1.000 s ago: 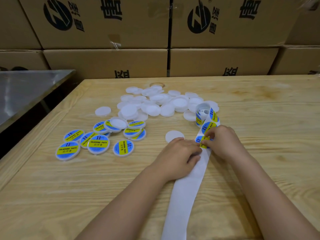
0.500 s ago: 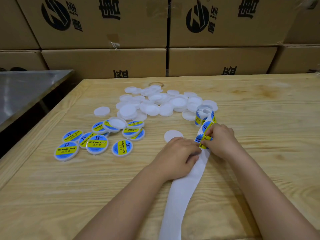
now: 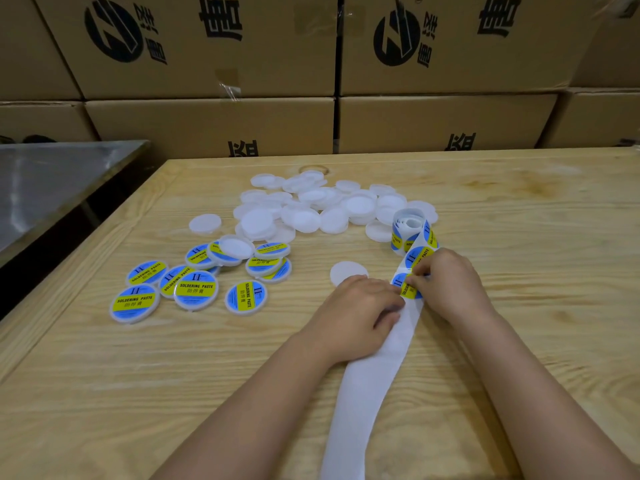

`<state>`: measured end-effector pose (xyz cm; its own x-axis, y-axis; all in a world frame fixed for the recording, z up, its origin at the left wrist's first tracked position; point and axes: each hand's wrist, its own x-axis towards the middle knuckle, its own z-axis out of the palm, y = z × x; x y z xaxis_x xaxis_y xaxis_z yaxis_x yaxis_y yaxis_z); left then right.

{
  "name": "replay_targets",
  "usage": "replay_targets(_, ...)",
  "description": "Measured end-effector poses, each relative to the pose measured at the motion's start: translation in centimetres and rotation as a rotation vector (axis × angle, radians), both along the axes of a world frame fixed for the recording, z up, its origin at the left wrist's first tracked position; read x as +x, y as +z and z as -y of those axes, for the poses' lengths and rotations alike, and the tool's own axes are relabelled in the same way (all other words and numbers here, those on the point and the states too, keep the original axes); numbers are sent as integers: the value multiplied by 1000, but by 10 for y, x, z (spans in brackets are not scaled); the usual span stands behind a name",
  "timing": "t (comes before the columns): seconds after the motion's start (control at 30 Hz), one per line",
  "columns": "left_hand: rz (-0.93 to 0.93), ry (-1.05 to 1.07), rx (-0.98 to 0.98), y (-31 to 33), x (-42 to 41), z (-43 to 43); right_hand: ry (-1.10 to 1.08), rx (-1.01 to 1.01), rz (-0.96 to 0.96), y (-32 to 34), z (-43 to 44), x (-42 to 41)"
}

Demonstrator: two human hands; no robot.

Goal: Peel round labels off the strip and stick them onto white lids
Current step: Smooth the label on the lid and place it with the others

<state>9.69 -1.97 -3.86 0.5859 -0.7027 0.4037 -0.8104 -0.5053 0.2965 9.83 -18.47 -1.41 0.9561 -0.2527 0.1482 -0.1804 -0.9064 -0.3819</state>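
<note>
**Layout, left to right.** A steel table (image 3: 52, 181) stands off the wooden table (image 3: 519, 341) at 9 o'clock. The labelled lids (image 3: 196, 289), blue and yellow and marked "SOLDERING PASTE", lie in a loose cluster at 9 o'clock from the hands. The heap of blank white lids (image 3: 311, 209) is at 11 to 12 o'clock. One blank lid (image 3: 348, 271) lies apart, touching or just beside the left hand's fingertips at its 12 o'clock.

**Hands.**
- The left hand (image 3: 356, 313) lies on the strip (image 3: 367, 375) with fingers bent, tips at the left edge of the label (image 3: 408, 289). I cannot tell whether it pinches the liner or only presses it.
- The right hand (image 3: 450, 285) pinches the label's right edge between fingertips.
- The roll (image 3: 412, 230) stands at 12 o'clock from the label. Bare liner trails to 6 o'clock.

**Step in hand (judgement): lifting one label off the liner.**
- Keep the liner pinned flat close to the label.
- Peel low and slowly from the edge, so the label does not crease or curl onto itself.
- Hold it only by the rim to spare the adhesive.
- The lone blank lid is the nearest target; centre the label before pressing it down.

**Containers.** Cardboard cartons (image 3: 207, 123) are stacked behind the table at 12 o'clock. All are closed and the contents are not visible.
</note>
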Motion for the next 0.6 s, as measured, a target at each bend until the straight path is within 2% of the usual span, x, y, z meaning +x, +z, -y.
replay_targets(0.27,-9,0,-5,1,-2,0,-33,68,47,4,-1,-4)
replay_targets(0.33,-7,-2,-7,3,-3,0,-53,39,50,6,-2,-4)
replay_targets(0.47,9,16,-48,4,-6,0,3,-144,4,8,-5,-5)
replay_targets(0.6,-1,54,-51,4,-6,-1,58,-66,24,13,-4,-7)
